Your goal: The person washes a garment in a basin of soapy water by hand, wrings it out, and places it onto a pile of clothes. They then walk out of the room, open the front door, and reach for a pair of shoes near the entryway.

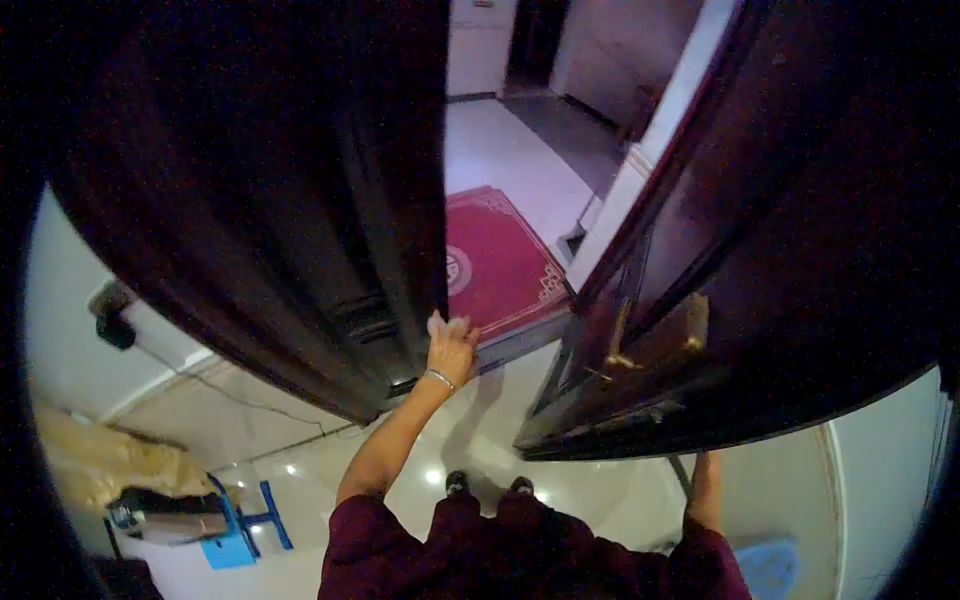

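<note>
Two dark door leaves stand partly open, the left door (280, 180) and the right door (780, 220), with a gap between them. At the inner edge of the left door, my left hand (453, 345), with a bracelet at its wrist, holds a small pale cloth (440, 324). My right forearm (706, 490) reaches up behind the lower edge of the right door, which hides my right hand. A brass handle (690, 325) is on the right door.
Beyond the gap lies a red mat (500, 255) on a pale floor, with a dustpan (573, 240) beside it. A blue stool (235, 535) and a yellowish covering (110, 465) are at lower left. A blue plastic item (768, 568) is at lower right.
</note>
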